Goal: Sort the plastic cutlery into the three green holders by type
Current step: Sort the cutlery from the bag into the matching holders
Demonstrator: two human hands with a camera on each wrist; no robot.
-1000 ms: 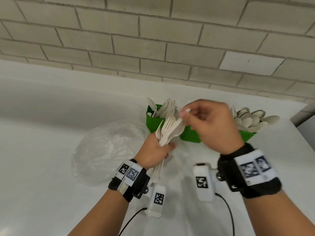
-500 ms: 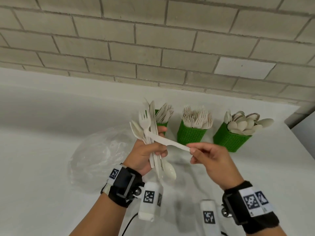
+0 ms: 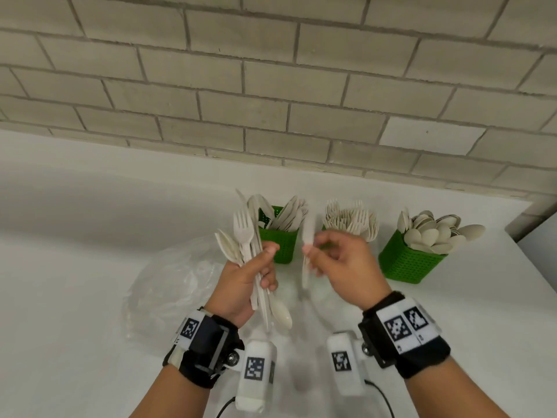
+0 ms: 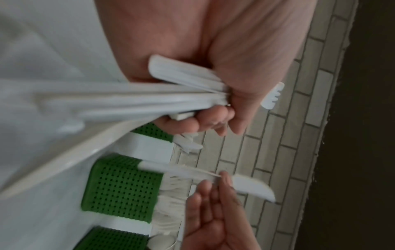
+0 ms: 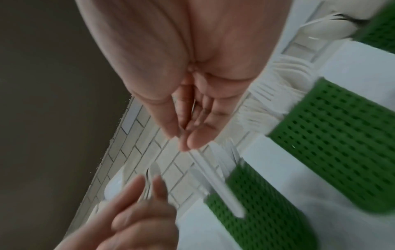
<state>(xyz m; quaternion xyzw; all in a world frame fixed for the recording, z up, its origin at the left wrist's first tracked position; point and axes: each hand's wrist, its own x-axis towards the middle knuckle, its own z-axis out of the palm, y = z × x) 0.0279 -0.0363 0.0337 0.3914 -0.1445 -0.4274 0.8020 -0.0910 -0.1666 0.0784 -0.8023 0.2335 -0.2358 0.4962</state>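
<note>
My left hand point(image 3: 265, 263) grips a bundle of white plastic cutlery point(image 3: 245, 236), with forks, knives and a spoon fanned above and below the fist. My right hand point(image 3: 309, 251) pinches a single knife point(image 3: 308, 233) upright, just right of the bundle and in front of the left green holder point(image 3: 283, 245), which holds knives. The left wrist view shows that knife point(image 4: 245, 184) pinched at its middle, clear of the bundle point(image 4: 149, 94). The middle holder's forks point(image 3: 351, 221) show behind my right hand. The right holder point(image 3: 407, 263) is full of spoons.
A crumpled clear plastic bag point(image 3: 177, 276) lies on the white counter point(image 3: 75, 267) to the left of my hands. A brick wall point(image 3: 271, 101) stands close behind the holders. The counter's right edge point(image 3: 539, 267) runs just past the spoon holder.
My right hand has drawn the knife out of the left hand's bundle, turned it from slanting to upright and lifted it toward the left holder. The left hand keeps its bundle.
</note>
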